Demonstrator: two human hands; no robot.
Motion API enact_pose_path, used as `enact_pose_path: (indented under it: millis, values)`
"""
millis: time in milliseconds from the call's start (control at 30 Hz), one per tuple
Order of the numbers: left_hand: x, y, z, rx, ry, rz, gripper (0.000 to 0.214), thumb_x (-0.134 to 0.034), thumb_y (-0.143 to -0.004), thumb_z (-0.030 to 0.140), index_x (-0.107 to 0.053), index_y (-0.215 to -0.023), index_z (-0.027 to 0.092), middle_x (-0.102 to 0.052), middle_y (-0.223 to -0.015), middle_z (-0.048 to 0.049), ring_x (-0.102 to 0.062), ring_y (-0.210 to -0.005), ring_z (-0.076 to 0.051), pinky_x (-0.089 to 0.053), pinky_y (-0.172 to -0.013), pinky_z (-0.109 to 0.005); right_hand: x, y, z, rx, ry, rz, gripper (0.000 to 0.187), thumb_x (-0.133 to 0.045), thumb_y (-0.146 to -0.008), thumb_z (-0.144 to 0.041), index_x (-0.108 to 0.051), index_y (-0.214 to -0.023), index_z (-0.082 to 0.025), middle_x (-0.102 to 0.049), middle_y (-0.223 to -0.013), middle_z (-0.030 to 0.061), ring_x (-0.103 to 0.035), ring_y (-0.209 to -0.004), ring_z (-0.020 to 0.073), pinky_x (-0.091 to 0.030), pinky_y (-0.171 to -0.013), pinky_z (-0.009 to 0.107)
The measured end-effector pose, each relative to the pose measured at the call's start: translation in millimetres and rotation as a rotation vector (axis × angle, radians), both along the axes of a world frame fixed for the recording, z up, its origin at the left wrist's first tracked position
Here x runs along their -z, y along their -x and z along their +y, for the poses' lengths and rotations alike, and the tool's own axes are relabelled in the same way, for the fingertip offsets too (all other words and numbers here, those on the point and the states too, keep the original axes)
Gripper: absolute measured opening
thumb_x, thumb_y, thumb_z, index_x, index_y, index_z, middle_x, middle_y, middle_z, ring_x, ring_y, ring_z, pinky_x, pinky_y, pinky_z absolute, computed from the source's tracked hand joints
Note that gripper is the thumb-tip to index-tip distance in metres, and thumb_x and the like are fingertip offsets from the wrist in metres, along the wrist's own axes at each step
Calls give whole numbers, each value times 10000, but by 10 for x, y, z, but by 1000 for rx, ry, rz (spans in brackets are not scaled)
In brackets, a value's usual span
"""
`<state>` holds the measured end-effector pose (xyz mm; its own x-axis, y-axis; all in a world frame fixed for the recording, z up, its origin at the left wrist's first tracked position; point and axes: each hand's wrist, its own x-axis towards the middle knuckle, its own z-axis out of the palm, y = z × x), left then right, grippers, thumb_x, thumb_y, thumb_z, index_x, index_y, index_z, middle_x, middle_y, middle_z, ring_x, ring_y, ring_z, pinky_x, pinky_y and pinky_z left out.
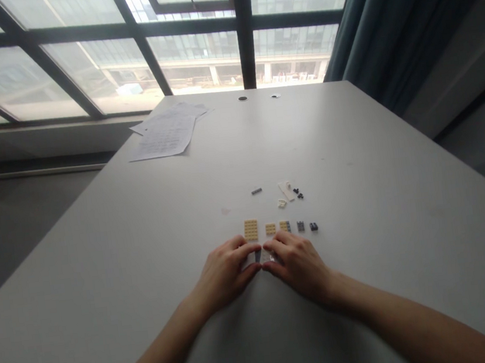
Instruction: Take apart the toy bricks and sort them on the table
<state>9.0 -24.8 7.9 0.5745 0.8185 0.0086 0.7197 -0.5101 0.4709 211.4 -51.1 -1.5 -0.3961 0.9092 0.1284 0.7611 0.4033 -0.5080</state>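
Close together at the near middle of the table, my left hand (229,268) and my right hand (299,263) face each other. Between the left thumb and fingers is a small dark grey building brick (257,256). My right thumb and fingers close on a whitish building brick (267,255), partly hidden by the fingers. Whether the two bricks touch I cannot tell. Just beyond the hands lie a tan studded plate (251,230), a smaller tan plate (270,229), a tan and grey-blue piece (284,226), a grey piece (300,226) and a black brick (314,227).
Farther back on the white table (144,246) are a thin grey strip (256,191), a long white piece (287,191), a small white piece (282,203) and tiny black pieces (298,193). Printed papers (166,135) lie at the far left. A dark curtain (365,25) hangs beside the windows.
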Motion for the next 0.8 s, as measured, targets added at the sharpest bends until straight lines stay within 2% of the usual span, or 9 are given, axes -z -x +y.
enact_pose_path:
  millis: [333, 567, 700, 800]
  values:
    - [30, 18, -1, -6, -12, -45, 321, -571, -862, 356, -622, -1165, 261, -615, -987, -44, -595, -812, -159, -465, -723, -249, 5, -6, -3, 4, -12, 12, 249, -611, -878, -384, -629, -1028, -187, -619, -967, 69, -593, -902, 200, -454, -803, 305]
    - [-25, 41, 21, -75, 65, -133, 273, -596, -841, 331, -648, -1090, 234, -627, -899, -18, -553, -655, -116, -451, -647, -231, -36, -59, -12, 22, -14, 111, 283, -644, -851, -334, -629, -1104, -209, -631, -1012, 66, -603, -921, 199, -468, -826, 316]
    - [-143, -10, 178, -153, 12, -129, 243, -584, -848, 380, -669, -1009, 220, -639, -908, -12, -553, -637, -115, -456, -664, -252, -139, -191, 2, 65, -9, 176, 246, -664, -827, -301, -646, -1053, -207, -639, -982, 49, -615, -817, 169, -482, -761, 292]
    - [-185, -111, 454, -207, -70, -59, 274, -581, -839, 389, -679, -1035, 225, -645, -975, -27, -591, -724, -149, -465, -708, -280, -195, -316, -16, 111, -27, 204, 198, -655, -830, -285, -654, -1012, -205, -634, -912, 31, -594, -743, 150, -475, -718, 277]
